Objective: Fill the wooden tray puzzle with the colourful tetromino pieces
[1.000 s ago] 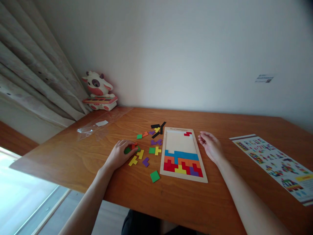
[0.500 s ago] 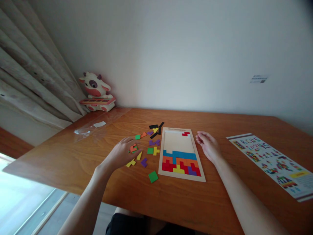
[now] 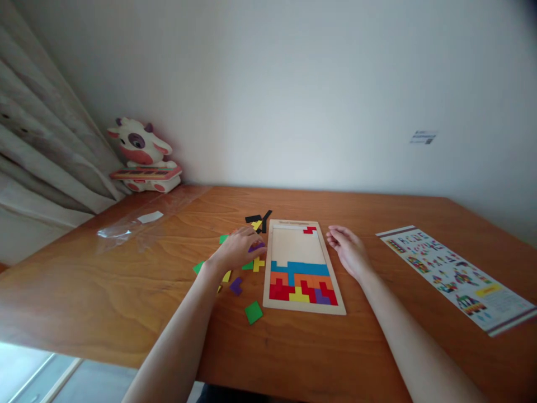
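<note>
I see the left hand (image 3: 240, 248) over purple pieces (image 3: 256, 246) left of the puzzle board (image 3: 298, 240), grip loosely curled, hold unclear; right hand (image 3: 344, 249), half-curled and empty, right of it.

Daylight enters low beside the bench (image 3: 302, 347), blown out to near white below its left end, while the wall (image 3: 293, 101) behind it sits in dim, bluish grey. Shadows near the bench are soft (the plastic wrapping (image 3: 121, 229) on it catches small glints). Wide-angle distortion stretches the edges; fine print on the sheet (image 3: 457, 277) blurs, and the upper right corner darkens.
</note>
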`<state>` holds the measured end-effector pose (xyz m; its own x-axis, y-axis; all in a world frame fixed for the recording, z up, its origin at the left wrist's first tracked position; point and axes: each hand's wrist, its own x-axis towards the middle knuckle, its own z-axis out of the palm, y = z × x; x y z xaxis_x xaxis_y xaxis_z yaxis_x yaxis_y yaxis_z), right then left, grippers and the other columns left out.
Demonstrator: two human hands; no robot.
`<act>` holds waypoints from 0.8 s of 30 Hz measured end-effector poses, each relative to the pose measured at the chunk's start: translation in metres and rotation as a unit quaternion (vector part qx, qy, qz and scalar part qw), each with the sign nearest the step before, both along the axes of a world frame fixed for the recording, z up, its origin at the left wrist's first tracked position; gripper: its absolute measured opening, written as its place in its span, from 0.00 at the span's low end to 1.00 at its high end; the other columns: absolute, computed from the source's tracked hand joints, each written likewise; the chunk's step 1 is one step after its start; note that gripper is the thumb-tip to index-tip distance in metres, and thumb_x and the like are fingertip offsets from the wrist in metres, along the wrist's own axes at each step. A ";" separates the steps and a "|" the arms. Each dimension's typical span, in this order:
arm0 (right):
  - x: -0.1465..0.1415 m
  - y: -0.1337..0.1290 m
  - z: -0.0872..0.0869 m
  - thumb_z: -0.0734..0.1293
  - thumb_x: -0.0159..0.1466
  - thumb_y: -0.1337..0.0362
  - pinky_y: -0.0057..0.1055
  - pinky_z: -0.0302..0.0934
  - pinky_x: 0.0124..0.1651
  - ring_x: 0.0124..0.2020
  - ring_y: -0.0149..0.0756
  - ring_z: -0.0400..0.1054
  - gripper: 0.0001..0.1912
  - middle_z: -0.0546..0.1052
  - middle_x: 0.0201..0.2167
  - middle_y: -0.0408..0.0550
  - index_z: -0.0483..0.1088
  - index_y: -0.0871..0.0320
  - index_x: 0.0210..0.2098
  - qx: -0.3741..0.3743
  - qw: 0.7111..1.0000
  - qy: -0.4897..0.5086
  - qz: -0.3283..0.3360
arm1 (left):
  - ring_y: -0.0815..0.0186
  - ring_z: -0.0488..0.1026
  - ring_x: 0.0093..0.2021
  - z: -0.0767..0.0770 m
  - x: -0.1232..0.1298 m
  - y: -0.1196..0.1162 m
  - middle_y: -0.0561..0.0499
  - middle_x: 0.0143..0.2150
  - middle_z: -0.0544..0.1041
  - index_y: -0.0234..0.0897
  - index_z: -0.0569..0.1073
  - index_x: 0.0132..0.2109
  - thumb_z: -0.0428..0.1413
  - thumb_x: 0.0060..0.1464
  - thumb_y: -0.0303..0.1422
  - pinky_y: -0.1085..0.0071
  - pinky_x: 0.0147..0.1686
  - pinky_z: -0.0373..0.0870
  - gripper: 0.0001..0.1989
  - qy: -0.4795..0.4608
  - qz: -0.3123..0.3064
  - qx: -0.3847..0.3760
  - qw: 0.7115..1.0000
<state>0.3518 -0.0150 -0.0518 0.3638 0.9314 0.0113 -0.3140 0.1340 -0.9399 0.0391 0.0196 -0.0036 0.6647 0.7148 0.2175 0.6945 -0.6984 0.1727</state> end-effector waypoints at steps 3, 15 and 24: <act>0.000 0.001 -0.001 0.80 0.42 0.55 0.26 0.64 0.32 0.29 0.29 0.68 0.19 0.77 0.27 0.43 0.77 0.54 0.30 -0.006 1.000 -0.001 -0.003 | 0.60 0.72 0.46 -0.003 -0.006 -0.002 0.48 0.42 0.76 0.41 0.75 0.43 0.49 0.63 0.41 0.68 0.46 0.66 0.13 0.014 -0.007 -0.002 1.000; 0.001 0.001 0.000 0.80 0.42 0.55 0.25 0.64 0.33 0.30 0.28 0.68 0.18 0.77 0.28 0.43 0.78 0.54 0.31 -0.011 1.000 0.003 0.007 | 0.60 0.74 0.33 0.018 -0.071 -0.004 0.48 0.34 0.78 0.38 0.73 0.33 0.58 0.47 0.54 0.70 0.31 0.62 0.22 0.058 0.228 -0.152 0.960; 0.001 0.003 -0.001 0.80 0.42 0.56 0.24 0.64 0.33 0.30 0.28 0.68 0.18 0.77 0.27 0.43 0.78 0.54 0.30 -0.013 1.000 0.000 0.008 | 0.59 0.73 0.39 0.024 -0.073 -0.017 0.50 0.39 0.77 0.40 0.76 0.38 0.67 0.31 0.46 0.70 0.34 0.65 0.24 0.083 0.145 -0.253 0.953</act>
